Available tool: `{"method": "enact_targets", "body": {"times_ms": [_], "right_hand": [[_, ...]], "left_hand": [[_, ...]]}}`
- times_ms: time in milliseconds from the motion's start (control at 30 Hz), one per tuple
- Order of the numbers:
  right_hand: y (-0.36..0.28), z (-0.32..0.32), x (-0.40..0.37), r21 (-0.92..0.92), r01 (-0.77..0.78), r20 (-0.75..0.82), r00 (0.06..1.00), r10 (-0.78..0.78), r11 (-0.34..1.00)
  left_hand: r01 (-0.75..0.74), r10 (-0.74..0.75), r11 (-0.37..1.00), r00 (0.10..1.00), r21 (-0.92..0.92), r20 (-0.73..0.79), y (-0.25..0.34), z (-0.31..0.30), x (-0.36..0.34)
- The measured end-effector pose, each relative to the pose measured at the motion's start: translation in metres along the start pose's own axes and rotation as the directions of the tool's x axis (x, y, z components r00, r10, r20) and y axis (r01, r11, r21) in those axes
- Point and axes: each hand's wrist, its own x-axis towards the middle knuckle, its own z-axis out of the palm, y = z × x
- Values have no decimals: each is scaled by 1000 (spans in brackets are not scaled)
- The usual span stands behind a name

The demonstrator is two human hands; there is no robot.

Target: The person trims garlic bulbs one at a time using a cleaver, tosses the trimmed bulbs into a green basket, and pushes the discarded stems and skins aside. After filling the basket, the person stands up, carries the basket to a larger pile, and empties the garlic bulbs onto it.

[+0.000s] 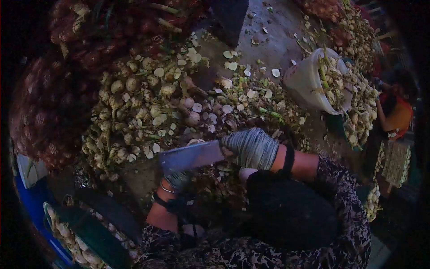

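Note:
My right hand (253, 147), in a grey striped glove, is wrapped round the handle of a wide-bladed cleaver (192, 157). The blade points left and lies over my left hand (178, 179), which wears a similar glove. Most of the left fingers are hidden behind the blade, so what they hold does not show. Just beyond both hands spreads a heap of pale bulbs (134, 103) with stalks, and cut trimmings (251, 96) lie to its right.
Red net sacks of bulbs (42, 112) stand at the left. A tipped white bucket (309, 80) holds bulbs and stalks at the right. Another person (396, 112) sits at far right. A green basket (85, 233) with bulbs is at lower left.

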Motion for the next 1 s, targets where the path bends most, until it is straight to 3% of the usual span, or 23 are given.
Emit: {"method": "enact_targets", "body": {"times_ms": [33,67,100,167,267,400,500,567,667,700,767,800,867,900,933,967,1000], "right_hand": [[-3,0,-1,-2,73,-34,997,-73,997],[-7,-1,-1,-5,146,-68,987,-146,989],[-11,-3,-1,-4,151,-68,986,-151,989],[-18,-7,0,-80,69,78,995,-63,994],[-20,-5,-2,-67,72,102,993,-65,995],[-18,3,-2,19,12,68,998,-13,1000],[-21,-6,3,-138,48,125,992,-31,989],[-9,3,8,-197,30,132,991,-4,980],[11,15,8,-177,35,85,996,-20,984],[20,19,9,-177,33,79,997,-20,984],[36,23,6,-124,-292,14,955,296,948],[53,16,-7,-122,-302,5,953,304,946],[86,-6,-17,-92,-424,-166,899,406,901],[82,5,-11,-86,-405,-156,908,389,910],[69,12,-9,29,-320,-122,939,321,947],[61,12,-2,124,-221,-116,965,235,967],[38,27,0,590,-148,-202,925,322,794]], "left_hand": [[88,-36,774,995,-627,96,5,2,-13],[190,-2,201,981,-961,194,12,5,-22],[186,-3,203,982,-961,190,8,6,-25],[293,-28,30,956,-956,293,-1,5,-25],[235,-19,343,970,-909,244,21,13,-21],[129,0,656,985,-744,171,72,20,-14],[37,15,867,995,-497,99,102,24,-10],[-32,37,978,999,-208,20,122,26,-7],[-9,46,970,988,243,-146,151,33,-4],[63,-3,968,971,242,-240,165,38,-5],[164,-147,987,888,0,-435,196,50,-6],[3,-119,974,858,-226,-500,206,61,-7],[-12,-100,979,840,-202,-534,194,58,-8],[-5,-112,979,820,-203,-562,188,58,-17],[-16,94,987,867,161,-490,213,51,-11],[-45,124,984,863,170,-490,215,50,4],[-11,135,970,858,245,-495,214,54,12]]}}
